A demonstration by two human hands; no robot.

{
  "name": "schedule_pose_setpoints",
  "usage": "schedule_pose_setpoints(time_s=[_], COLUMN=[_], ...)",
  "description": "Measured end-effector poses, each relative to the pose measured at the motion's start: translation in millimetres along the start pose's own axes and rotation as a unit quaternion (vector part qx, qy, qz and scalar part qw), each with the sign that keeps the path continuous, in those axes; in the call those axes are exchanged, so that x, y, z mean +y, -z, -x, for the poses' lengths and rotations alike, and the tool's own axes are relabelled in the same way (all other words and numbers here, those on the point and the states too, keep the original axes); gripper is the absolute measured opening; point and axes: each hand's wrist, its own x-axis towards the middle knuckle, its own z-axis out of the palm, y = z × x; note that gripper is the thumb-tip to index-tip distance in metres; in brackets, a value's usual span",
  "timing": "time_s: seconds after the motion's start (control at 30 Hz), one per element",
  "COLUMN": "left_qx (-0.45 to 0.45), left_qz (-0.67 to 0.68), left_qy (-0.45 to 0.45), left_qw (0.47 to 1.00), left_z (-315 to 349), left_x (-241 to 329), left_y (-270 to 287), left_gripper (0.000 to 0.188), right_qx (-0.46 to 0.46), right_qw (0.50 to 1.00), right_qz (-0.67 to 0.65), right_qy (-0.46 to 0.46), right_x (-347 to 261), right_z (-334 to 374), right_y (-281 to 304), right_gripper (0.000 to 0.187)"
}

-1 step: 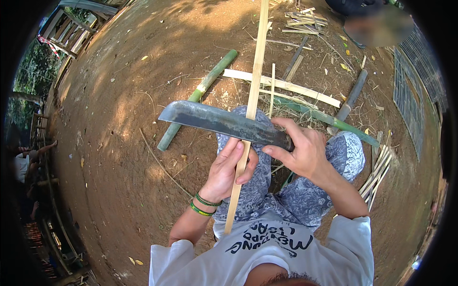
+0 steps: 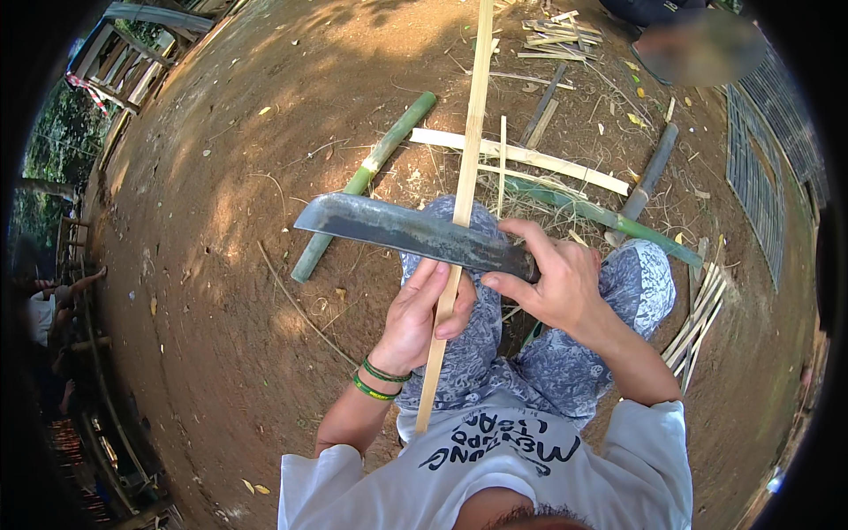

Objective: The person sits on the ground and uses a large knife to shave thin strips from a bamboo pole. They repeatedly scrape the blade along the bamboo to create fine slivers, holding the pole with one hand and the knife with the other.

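My left hand (image 2: pixel 420 314), with green bands on the wrist, is shut around a long thin pale bamboo strip (image 2: pixel 473 115). The strip runs from my lap up and away past the top edge. My right hand (image 2: pixel 556 283) grips the handle of a broad dark knife (image 2: pixel 397 230). Its blade lies across the strip just above my left hand, with the tip pointing left. Both hands are over my knees, which are in blue-grey patterned trousers.
On the bare brown earth lie a green bamboo pole (image 2: pixel 367 177), a pale split slat (image 2: pixel 530 159), another green pole (image 2: pixel 601 212) and a dark pole (image 2: pixel 649 181). Thin strips are bundled at right (image 2: pixel 698 318) and piled at the top (image 2: pixel 552 35). A woven panel (image 2: pixel 760 177) is far right. Another person (image 2: pixel 698 44) is at the top right.
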Motion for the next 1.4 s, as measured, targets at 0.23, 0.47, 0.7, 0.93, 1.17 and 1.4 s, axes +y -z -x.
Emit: schedule_pose_setpoints(time_s=[0.23, 0.47, 0.7, 0.93, 1.17, 1.4], left_qx=[0.000, 0.019, 0.005, -0.031, -0.008, -0.051], left_qz=[0.115, 0.085, 0.040, 0.066, 0.039, 0.031], left_qy=[0.042, 0.064, 0.083, 0.079, 0.088, 0.125], left_qw=[0.992, 0.994, 0.996, 0.994, 0.995, 0.990], left_z=[7.3, 21.0, 30.2, 41.4, 55.8, 107.1], left_x=[-4.6, -15.8, -14.2, -20.0, -21.0, -35.9], left_y=[0.9, 6.2, 11.4, 14.0, 23.8, 17.2], left_gripper=[0.058, 0.069, 0.070, 0.070, 0.050, 0.048], right_qx=[-0.052, -0.046, -0.058, -0.026, -0.038, 0.094], right_qw=[0.998, 0.999, 0.997, 0.999, 0.997, 0.982], right_qz=[-0.021, 0.017, 0.031, 0.040, 0.070, -0.043], right_qy=[0.002, -0.022, -0.027, -0.019, 0.009, -0.157], right_x=[-2.6, -12.4, -14.8, -2.2, -4.7, 38.5], right_z=[10.8, 20.2, 21.0, 17.8, 14.7, -19.2], right_y=[-24.7, -34.0, -33.1, -34.0, -35.2, 5.0], right_gripper=[0.087, 0.099, 0.104, 0.103, 0.105, 0.086])
